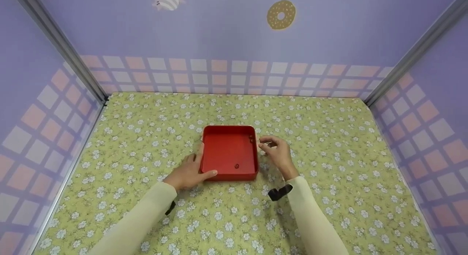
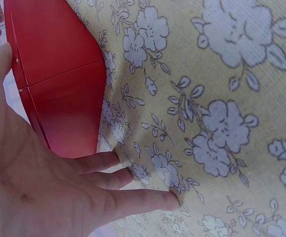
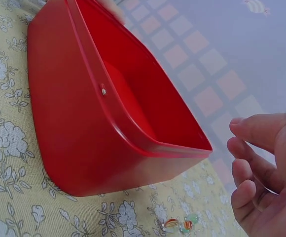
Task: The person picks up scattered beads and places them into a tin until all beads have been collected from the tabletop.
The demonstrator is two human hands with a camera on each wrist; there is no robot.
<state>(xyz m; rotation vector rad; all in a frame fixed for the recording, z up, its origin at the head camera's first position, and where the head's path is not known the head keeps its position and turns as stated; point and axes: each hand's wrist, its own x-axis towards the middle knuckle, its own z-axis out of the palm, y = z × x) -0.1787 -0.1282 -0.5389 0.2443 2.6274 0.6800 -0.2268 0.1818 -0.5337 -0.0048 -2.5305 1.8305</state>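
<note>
A red square box (image 1: 229, 151), open at the top, stands upright on the flowered cloth. My left hand (image 1: 188, 172) spans its near left corner, thumb on the front rim and index finger straight along the left side; the other fingers touch the cloth. Just off the right side is my right hand (image 1: 278, 152), fingers loosely bent. In the right wrist view there is a gap between thumb and index finger, and nothing shows in that hand (image 3: 276, 173). Inside the box lie a small dark ring-like piece (image 1: 237, 166) and tiny brownish pieces (image 1: 251, 139) by the right wall.
Small shiny orange and green pieces (image 3: 185, 225) lie on the cloth beside the box. The flowered cloth (image 1: 146, 116) covers the table. Purple checked walls (image 1: 219, 76) enclose it at the back and both sides, with grey metal posts (image 1: 380, 85) at the corners.
</note>
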